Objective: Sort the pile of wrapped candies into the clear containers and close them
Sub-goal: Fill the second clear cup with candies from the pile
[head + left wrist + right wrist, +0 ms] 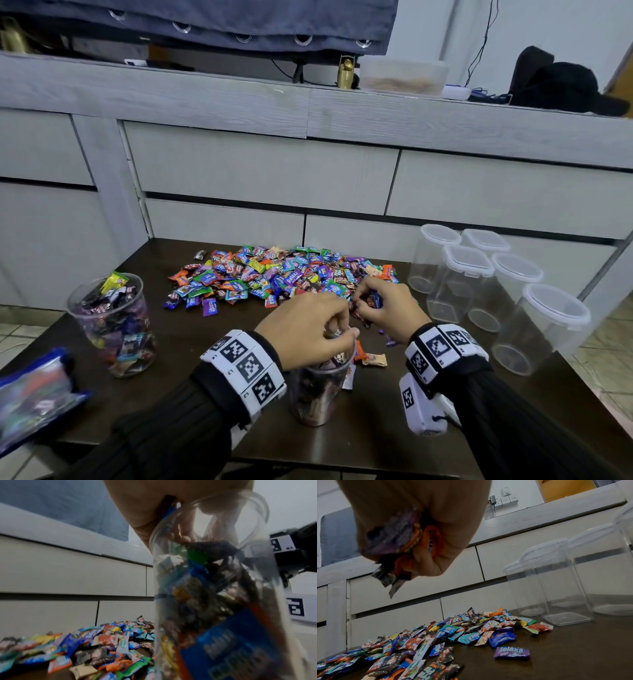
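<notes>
Head view. Left hand (310,330) poised over the mouth of the near container (317,394), fingers curled down into the opening, apparently pinching a candy for release; grip partly hidden. Right hand (387,308) just beyond and to the right of it, at the near edge of the candy pile (274,275), clenched round a bunch of wrappers. Second open container (114,325), nearly full, well to the left of the left hand. Five lidded empty containers (479,277) to the right of the right hand. Blue bag (34,394) far left, blurred. Stray candies (373,359) on the dark table (513,394) between the two wrists.

Left wrist view. Near container close below the palm, mostly filled with mixed wrappers; fingertips (185,538) seen through the clear wall inside the rim. Pile low to the left.

Right wrist view. Fist closed on several candies (412,540), purple, orange and dark, ends sticking out below. Pile beneath and ahead; empty containers off to the right.

Step in hand, by judgement: filling the near container, pile largely unsorted, no filled container closed. Next move: release over the mouth, then carry the right handful across. Obstacle: left hand blocking the narrow opening; container near full, spill likely.
</notes>
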`<state>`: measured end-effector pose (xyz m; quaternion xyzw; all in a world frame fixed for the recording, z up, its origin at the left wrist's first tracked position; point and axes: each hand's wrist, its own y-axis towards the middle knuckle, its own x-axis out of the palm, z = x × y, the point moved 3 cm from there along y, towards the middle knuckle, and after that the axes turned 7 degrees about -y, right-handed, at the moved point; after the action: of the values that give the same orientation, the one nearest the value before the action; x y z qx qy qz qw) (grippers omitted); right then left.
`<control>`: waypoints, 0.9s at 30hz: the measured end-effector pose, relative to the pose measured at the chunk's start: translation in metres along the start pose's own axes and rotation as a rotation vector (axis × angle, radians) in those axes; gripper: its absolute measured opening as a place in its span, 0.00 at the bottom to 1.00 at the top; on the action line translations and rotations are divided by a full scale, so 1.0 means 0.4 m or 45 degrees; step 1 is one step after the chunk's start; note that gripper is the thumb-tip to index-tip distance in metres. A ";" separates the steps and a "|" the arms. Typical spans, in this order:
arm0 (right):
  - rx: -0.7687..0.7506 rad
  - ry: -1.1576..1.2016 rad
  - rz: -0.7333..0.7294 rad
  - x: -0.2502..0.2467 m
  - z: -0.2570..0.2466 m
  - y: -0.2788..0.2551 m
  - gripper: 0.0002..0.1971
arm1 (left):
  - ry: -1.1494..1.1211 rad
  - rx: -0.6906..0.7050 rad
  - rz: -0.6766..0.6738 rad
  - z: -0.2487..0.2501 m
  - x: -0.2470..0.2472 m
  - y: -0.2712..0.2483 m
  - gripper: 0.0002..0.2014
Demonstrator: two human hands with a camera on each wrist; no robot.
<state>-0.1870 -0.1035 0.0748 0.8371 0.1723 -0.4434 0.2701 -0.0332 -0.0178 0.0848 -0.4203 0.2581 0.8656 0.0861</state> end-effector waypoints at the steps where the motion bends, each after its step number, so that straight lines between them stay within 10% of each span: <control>1: 0.003 -0.001 0.001 -0.002 0.000 0.001 0.07 | -0.081 -0.004 0.015 -0.002 0.003 0.000 0.09; 10: 0.017 -0.014 0.013 -0.011 0.013 0.004 0.05 | -0.586 -0.001 0.260 -0.032 0.004 -0.026 0.10; 17: -0.034 0.138 0.203 -0.056 -0.030 0.009 0.08 | -0.800 -0.175 0.083 -0.094 0.029 -0.076 0.53; 27: -0.337 0.295 0.148 0.010 -0.166 -0.034 0.07 | -0.709 -0.318 0.103 -0.135 0.055 -0.089 0.67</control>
<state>-0.1488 -0.0525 0.0979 0.8483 0.2107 -0.3010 0.3813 0.0026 -0.0168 0.0267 -0.1638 0.1328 0.9752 0.0667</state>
